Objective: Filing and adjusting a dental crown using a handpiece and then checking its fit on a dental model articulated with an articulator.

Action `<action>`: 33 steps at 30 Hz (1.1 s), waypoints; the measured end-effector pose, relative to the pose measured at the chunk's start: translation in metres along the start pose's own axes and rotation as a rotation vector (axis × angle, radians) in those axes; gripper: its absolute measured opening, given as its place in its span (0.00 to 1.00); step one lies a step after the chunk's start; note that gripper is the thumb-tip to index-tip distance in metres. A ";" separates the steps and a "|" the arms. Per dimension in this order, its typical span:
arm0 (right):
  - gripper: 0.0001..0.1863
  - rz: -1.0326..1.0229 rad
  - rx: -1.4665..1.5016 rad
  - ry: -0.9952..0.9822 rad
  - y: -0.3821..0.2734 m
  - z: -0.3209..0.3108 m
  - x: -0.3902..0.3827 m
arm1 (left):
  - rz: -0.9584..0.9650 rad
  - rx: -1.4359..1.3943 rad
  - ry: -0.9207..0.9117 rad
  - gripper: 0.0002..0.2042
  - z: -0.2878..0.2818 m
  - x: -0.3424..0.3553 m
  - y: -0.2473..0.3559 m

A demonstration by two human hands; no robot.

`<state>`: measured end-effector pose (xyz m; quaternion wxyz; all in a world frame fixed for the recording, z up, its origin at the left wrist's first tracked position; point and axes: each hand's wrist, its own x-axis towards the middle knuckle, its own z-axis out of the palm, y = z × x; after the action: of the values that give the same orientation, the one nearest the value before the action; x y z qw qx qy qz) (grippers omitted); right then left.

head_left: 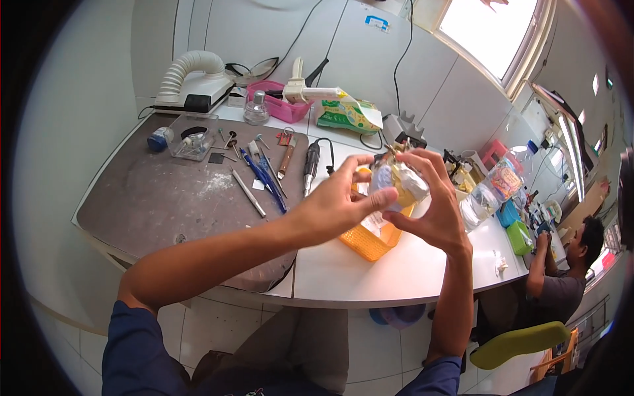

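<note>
Both my hands are raised over the white right part of the bench. Between them is a plaster dental model [399, 179], white and yellowish, with brass-coloured metal at its top. My left hand [338, 198] grips its left side, thumb across the front. My right hand [437, 210] curls round it from the right, fingers over the top and thumb below. The fingers hide parts of the model. Just beneath stands a yellow woven basket [371, 245] with whitish pieces in it, partly covered by my hands.
On the brown mat [139, 211] lie a handpiece [311, 165], a wooden-handled knife [286, 160], a metal tool [249, 194] and blue-handled tools [264, 178]. A pink basket [300, 113] stands behind. At right are a plastic bottle [495, 188], a green bin [520, 239] and a seated person [561, 280].
</note>
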<state>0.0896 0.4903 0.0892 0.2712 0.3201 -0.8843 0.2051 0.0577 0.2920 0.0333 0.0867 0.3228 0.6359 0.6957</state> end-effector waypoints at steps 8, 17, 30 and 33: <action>0.36 -0.264 -0.176 -0.045 -0.016 0.020 0.037 | -0.094 -0.308 0.037 0.36 -0.021 -0.001 0.011; 0.15 0.096 -0.010 0.017 0.008 -0.006 0.018 | -0.216 -0.586 0.020 0.31 -0.048 -0.026 0.021; 0.16 0.335 -0.012 -0.702 0.015 0.007 0.026 | -0.257 -0.593 0.063 0.32 -0.051 -0.034 0.015; 0.12 0.302 0.067 -0.692 0.021 0.012 0.027 | -0.282 -0.603 0.101 0.32 -0.053 -0.035 0.013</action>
<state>0.0541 0.4864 0.0925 -0.0875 0.2452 -0.9536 0.1512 0.0589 0.2279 0.0341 0.2420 0.1569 0.4432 0.8487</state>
